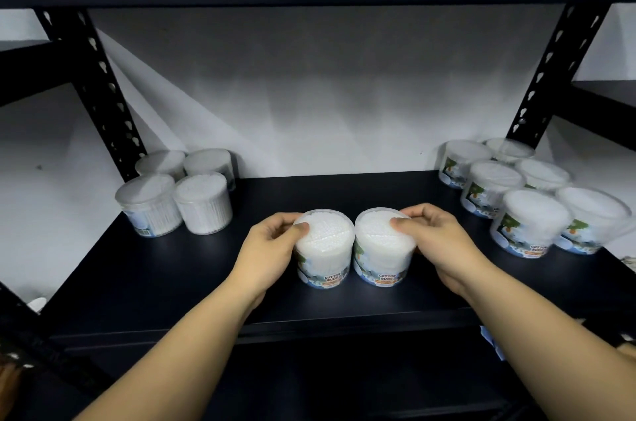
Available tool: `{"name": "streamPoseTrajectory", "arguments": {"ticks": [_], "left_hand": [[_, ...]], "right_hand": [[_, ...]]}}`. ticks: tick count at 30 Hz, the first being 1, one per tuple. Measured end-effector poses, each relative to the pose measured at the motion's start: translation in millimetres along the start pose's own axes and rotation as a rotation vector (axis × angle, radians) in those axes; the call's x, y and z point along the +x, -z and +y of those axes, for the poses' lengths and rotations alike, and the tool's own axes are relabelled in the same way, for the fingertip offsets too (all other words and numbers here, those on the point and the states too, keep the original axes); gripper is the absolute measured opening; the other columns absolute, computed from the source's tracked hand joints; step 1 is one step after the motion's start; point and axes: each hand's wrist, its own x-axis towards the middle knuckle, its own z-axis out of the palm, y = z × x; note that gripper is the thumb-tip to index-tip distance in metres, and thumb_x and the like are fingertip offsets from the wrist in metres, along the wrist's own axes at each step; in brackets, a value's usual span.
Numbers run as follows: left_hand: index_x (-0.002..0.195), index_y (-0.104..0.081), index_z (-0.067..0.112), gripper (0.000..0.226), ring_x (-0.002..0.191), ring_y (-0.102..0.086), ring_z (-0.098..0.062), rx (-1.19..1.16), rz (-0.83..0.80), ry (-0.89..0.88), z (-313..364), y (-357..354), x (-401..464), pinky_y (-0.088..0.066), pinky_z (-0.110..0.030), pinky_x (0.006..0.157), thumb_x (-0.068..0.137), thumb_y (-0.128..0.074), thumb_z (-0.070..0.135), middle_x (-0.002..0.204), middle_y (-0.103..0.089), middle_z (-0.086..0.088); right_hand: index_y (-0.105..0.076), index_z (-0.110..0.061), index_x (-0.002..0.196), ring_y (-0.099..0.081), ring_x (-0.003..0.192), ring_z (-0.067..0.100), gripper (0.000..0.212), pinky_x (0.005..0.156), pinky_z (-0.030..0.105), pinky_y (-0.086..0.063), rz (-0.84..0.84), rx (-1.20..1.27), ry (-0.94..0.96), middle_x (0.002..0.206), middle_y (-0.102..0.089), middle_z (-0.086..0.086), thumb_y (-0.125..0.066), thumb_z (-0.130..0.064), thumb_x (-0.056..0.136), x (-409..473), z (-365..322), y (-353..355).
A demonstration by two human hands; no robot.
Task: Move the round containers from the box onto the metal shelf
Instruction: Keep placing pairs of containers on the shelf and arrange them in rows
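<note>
Two round containers of cotton buds stood side by side and touching near the front middle of the metal shelf (144, 269), the left container (325, 248) and the right container (383, 246) both upright with their labels facing the camera. The left hand (272, 245) gripped the left container, thumb pressed on the lid and fingers curled round its far side; the right hand (435, 236) gripped the right container the same way, thumb on the lid and fingers wrapped behind. Whether the bases were fully down on the shelf or a shade above it could not be told from this view.

Judging by this, the step in hand was setting the pair down. To do it well, each base would need to sit flat before the fingers let go, and the grip should ease off without nudging, since the light tubs would probably slide or tip on the smooth dark surface. Pushing the pair back towards the rear wall would likely save room at the front for more.

Further out, a cluster of four containers (179, 193) stood at the back left corner, and a larger group (516, 193) filled the right end, so aligning the pair with either group would keep rows tidy. The box was not in view
</note>
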Motion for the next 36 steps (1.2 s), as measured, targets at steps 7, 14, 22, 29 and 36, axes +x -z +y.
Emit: {"name": "streamPoseTrajectory", "arguments": {"ticks": [7,14,22,29,36], "left_hand": [[0.110,-0.078,0.020,0.022,0.118,-0.068,-0.019,-0.047,-0.076,-0.002,0,-5,2,-0.046,-0.049,0.111,0.100,-0.059,0.017,0.116,-0.077,0.001],[0.116,-0.073,0.029,0.023,0.112,-0.067,-0.005,0.057,0.052,-0.201,11,-2,-9,-0.049,-0.036,0.109,0.094,-0.070,0.022,0.115,-0.073,0.007],[0.095,-0.077,0.032,0.020,0.103,-0.058,-0.013,0.710,-0.170,-0.683,19,11,-23,-0.044,-0.020,0.091,0.077,-0.076,0.040,0.103,-0.065,0.017],[0.098,-0.078,0.033,0.023,0.104,-0.062,-0.011,0.755,-0.224,-0.682,22,-3,1,-0.050,-0.028,0.089,0.079,-0.075,0.046,0.103,-0.067,0.018],[0.101,-0.078,0.031,0.031,0.102,-0.063,-0.005,0.825,-0.272,-0.680,32,-45,56,-0.051,-0.028,0.092,0.079,-0.069,0.051,0.105,-0.069,0.016]], "right_hand": [[-0.071,-0.009,0.100,-0.071,0.085,0.013,0.011,0.080,0.028,-0.053,-0.002,0.041,0.029,0.089,-0.078,0.003,-0.073,-0.011,0.090,-3,1,-1],[-0.071,-0.028,0.110,-0.067,0.105,0.006,0.028,0.086,0.022,-0.050,0.071,-0.133,0.198,0.110,-0.072,-0.008,-0.081,-0.025,0.083,-6,-3,3],[-0.081,-0.026,0.092,-0.066,0.103,0.010,0.024,0.092,0.031,-0.051,-0.279,-0.623,0.635,0.100,-0.072,-0.016,-0.089,-0.035,0.071,-14,-18,24],[-0.081,-0.026,0.096,-0.065,0.103,0.002,0.026,0.094,0.030,-0.050,-0.290,-0.774,0.645,0.101,-0.072,-0.019,-0.085,-0.041,0.075,1,-24,40],[-0.079,-0.027,0.100,-0.065,0.107,-0.002,0.027,0.100,0.026,-0.049,-0.279,-0.906,0.526,0.110,-0.073,-0.019,-0.086,-0.032,0.074,50,-36,72]]}}
